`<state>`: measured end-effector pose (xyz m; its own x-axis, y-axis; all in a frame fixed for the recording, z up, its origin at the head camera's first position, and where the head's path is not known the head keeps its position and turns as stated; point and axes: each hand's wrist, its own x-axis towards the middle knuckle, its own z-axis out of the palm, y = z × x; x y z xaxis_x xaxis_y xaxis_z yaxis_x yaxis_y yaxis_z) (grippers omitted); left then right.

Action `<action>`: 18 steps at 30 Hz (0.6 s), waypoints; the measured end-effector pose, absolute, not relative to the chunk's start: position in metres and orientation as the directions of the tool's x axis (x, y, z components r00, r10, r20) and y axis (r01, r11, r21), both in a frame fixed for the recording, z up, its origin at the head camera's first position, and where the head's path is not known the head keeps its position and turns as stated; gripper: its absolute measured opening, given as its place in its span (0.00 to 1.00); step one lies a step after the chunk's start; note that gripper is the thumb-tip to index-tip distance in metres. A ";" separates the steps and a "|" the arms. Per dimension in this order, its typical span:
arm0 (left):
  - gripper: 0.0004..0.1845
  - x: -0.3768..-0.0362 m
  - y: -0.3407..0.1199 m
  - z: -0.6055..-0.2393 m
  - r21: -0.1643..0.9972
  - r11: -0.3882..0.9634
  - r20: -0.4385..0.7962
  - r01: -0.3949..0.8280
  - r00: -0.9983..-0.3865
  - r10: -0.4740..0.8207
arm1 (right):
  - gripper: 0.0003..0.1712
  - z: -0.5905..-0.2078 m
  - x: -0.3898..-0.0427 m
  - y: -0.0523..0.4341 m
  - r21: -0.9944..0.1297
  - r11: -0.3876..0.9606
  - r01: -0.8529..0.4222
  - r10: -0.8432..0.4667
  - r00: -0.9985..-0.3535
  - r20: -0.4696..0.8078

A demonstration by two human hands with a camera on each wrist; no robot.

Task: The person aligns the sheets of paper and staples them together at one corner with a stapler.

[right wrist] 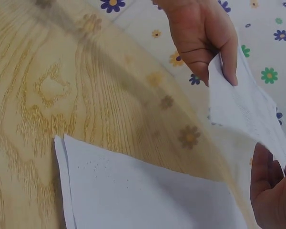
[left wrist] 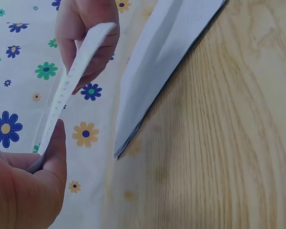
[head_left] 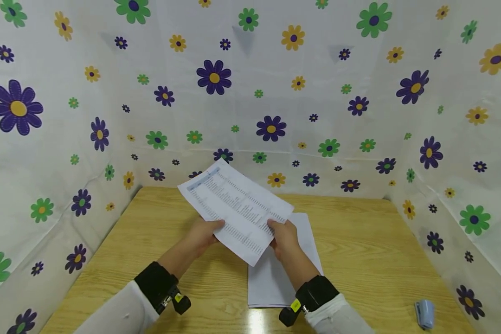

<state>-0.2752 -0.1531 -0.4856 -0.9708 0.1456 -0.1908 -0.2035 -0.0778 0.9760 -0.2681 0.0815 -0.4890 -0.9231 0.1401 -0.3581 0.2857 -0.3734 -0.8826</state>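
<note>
Tilted above the table, the printed paper (head_left: 238, 204) carries columns of text and blue header bands; whether it is one sheet or several I cannot tell. My left hand (head_left: 203, 234) pinches its lower left edge, thumb on the printed face. At the right edge my right hand (head_left: 285, 237) grips it the same way. In the left wrist view the paper (left wrist: 69, 81) appears nearly edge-on between both hands. Below and partly behind the right hand and forearm lies a stack of white paper (head_left: 265, 283), whose layered edges (right wrist: 62, 162) show in the right wrist view.
A small light-blue stapler (head_left: 425, 314) lies near the table's front right corner. The wooden table (head_left: 359, 250) is bordered at the back and sides by white flower-printed cloth (head_left: 242, 106).
</note>
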 end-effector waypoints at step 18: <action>0.28 -0.278 -0.182 -0.467 0.942 0.123 -0.335 -0.313 -0.903 0.271 | 0.40 -0.469 -0.281 0.142 -0.919 -0.238 0.315 0.020 -0.944 -0.329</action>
<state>-0.2782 -0.1820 -0.4674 -0.9026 0.2707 -0.3348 -0.3126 0.1226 0.9419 -0.2808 0.1416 -0.4686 -0.9443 0.0196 -0.3285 0.3147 -0.2385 -0.9188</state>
